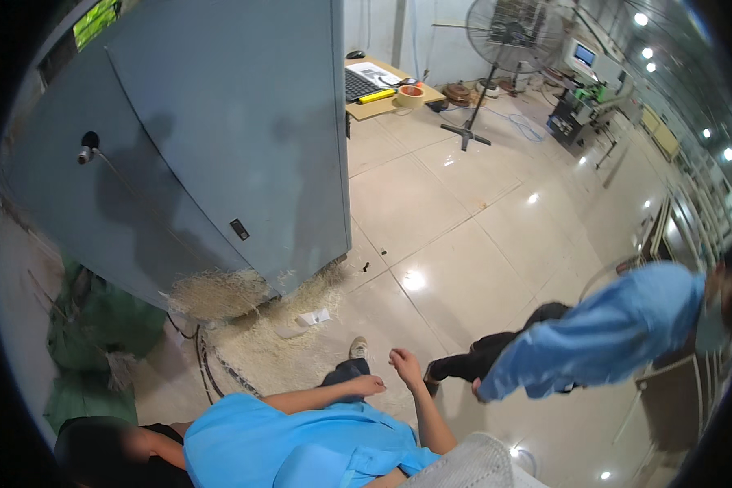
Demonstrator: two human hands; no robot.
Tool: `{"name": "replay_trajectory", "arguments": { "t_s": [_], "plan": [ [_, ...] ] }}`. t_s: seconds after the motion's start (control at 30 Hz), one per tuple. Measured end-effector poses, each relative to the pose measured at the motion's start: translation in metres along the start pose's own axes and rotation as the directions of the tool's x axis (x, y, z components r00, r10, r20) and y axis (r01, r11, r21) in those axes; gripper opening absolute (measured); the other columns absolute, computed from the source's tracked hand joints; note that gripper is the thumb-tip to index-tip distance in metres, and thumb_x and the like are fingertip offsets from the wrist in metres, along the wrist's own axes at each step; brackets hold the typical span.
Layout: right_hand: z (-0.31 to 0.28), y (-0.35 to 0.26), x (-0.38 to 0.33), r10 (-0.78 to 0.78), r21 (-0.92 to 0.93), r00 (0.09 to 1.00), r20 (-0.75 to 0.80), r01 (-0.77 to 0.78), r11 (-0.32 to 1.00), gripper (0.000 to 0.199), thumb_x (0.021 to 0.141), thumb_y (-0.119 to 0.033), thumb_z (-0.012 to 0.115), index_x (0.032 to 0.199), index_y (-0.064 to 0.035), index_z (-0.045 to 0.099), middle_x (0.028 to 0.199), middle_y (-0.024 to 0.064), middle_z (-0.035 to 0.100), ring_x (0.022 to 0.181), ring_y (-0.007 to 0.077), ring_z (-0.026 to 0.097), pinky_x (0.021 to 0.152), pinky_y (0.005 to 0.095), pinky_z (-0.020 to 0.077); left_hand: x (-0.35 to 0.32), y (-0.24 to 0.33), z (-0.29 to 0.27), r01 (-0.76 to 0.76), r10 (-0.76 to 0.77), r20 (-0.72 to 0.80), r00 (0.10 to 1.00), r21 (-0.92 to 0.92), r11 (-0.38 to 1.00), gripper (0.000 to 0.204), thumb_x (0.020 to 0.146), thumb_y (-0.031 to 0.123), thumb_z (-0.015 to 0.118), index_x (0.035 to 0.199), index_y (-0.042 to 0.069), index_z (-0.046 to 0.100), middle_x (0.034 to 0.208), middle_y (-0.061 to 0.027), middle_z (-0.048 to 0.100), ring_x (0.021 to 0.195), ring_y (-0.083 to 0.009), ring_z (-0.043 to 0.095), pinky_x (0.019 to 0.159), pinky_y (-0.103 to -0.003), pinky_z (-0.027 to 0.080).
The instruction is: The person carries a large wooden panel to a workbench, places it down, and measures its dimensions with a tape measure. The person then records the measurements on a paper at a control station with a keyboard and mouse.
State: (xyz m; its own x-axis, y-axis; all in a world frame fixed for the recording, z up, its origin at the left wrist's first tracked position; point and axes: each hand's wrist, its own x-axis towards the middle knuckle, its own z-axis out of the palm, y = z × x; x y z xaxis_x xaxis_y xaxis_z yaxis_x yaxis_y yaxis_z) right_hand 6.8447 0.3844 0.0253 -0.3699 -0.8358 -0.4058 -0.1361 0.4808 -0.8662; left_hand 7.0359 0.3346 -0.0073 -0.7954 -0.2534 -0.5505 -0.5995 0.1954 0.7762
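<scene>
"Hands, bare and apart, meet the lens at lower center: where exactly?"

"The left hand (370, 385) reaches in from the left above a dark trouser leg and a pale shoe (358, 348); the right hand (402, 362) rises just beside it, slightly higher in the frame."

"Spread or pinching?"

"Fingers look loosely bent on both. At this size I cannot tell whether anything sits between them."

"And what lies nearest?"

"Pale shavings (248, 350), heaped on the floor left of the hands, well short of contact. They bank up at the foot of a tall gray-blue cabinet (244, 106) filling the upper left, a white scrap (313, 317) lying on top."

"Who else is in the picture?"

"A co-worker (594, 333) in a blue shirt and dark trousers, at right. Another person, in black (98, 464), shows at lower left, below crumpled green sacks (98, 317)."

"And the background?"

"A table (366, 108) at upper center bears a keyboard (359, 85) and a tape roll (410, 102); a standing fan (512, 32) rises to its right."
</scene>
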Motion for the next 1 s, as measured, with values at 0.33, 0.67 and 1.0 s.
{"name": "replay_trajectory", "arguments": {
  "t_s": [0.33,0.67,1.0],
  "plan": [
    [-0.219,-0.374,0.324,-0.652,0.031,0.739,-0.168,0.665,0.746,0.044,0.100,-0.021,0.068,0.138,-0.0003,0.060,0.108,0.0099,0.072,0.099,0.0168,0.068,0.091,0.0303,0.0531,0.110,0.083,-0.308,-0.017,-0.070,-0.590,0.805,-0.139,0.990,0.040,0.098,0.039,0.063,0.122,0.007,0.070,0.111,-0.0152,0.075,0.105,-0.0256,0.072,0.089,-0.040,0.055],
    [-0.317,-0.624,0.668,-0.588,0.188,0.531,0.610,0.624,0.759,0.070,0.096,-0.012,0.062,0.160,-0.0034,0.036,0.160,0.0173,0.043,0.142,0.0299,0.048,0.118,0.0416,0.0376,0.247,0.167,-0.365,-0.195,-0.488,-0.819,0.301,-0.554,0.809,0.030,0.099,0.029,0.065,0.120,0.008,0.066,0.102,-0.0112,0.074,0.095,-0.0209,0.070,0.083,-0.038,0.055],
    [-0.285,-0.656,0.744,-0.261,0.041,0.093,0.961,0.884,0.466,0.084,0.086,-0.008,0.072,0.161,-0.0054,0.034,0.162,0.0136,0.039,0.149,0.0284,0.038,0.123,0.0413,0.0301,0.356,0.295,-0.343,-0.370,-0.755,-0.650,-0.089,-0.682,0.631,0.033,0.097,0.039,0.067,0.116,0.012,0.066,0.102,-0.0117,0.074,0.098,-0.0276,0.071,0.086,-0.040,0.054]
  ]
}}
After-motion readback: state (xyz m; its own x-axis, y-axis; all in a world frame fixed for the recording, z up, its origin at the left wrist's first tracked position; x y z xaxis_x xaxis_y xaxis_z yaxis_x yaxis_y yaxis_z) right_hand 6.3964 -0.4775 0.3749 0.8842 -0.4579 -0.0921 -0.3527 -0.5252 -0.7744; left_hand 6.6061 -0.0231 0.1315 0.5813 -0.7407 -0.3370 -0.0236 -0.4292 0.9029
